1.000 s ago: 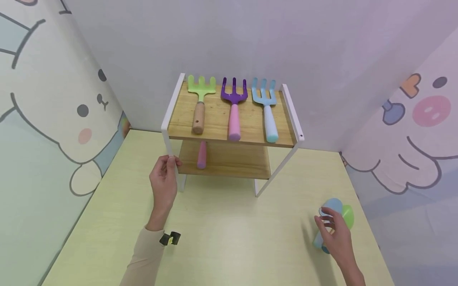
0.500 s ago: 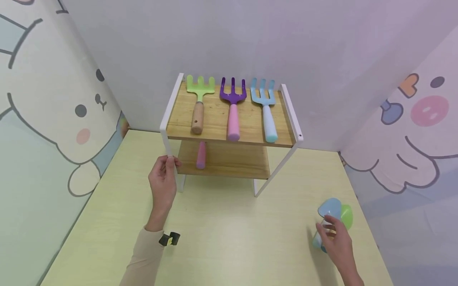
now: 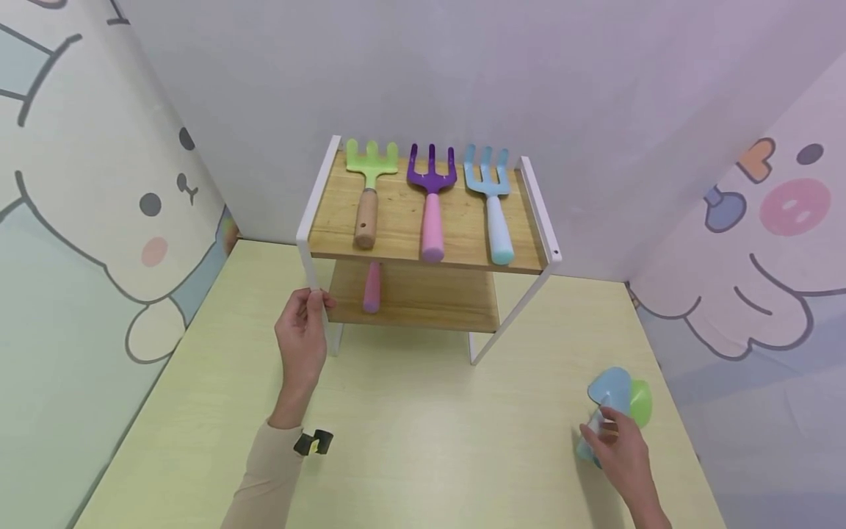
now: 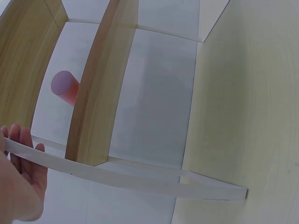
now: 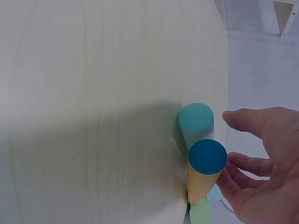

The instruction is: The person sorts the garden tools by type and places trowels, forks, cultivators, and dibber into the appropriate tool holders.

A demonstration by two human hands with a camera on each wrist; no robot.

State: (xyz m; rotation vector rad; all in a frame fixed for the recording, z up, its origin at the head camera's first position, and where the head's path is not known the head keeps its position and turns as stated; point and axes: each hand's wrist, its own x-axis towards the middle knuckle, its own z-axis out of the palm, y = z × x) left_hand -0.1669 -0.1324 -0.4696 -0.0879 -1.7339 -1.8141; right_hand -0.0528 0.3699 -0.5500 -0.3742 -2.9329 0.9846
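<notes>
My left hand pinches the white left front post of a two-tier rack, thumb on one side and fingers behind it. At the right, my right hand hovers over a light blue trowel with thumb and fingers parted. The trowel's teal handle end lies between thumb and fingers in the right wrist view, the thumb apart from it. Beside it lies a green trowel; its yellow handle with a dark blue end is right at the fingertips.
On the rack's wooden top board lie a green hand fork, a purple hand fork and a blue hand fork. A pink handle shows on the lower board. Printed walls surround the table.
My right hand has drawn back slightly from the blue trowel's blade to its handle, and the blade shows more fully. My left hand stays on the post.
</notes>
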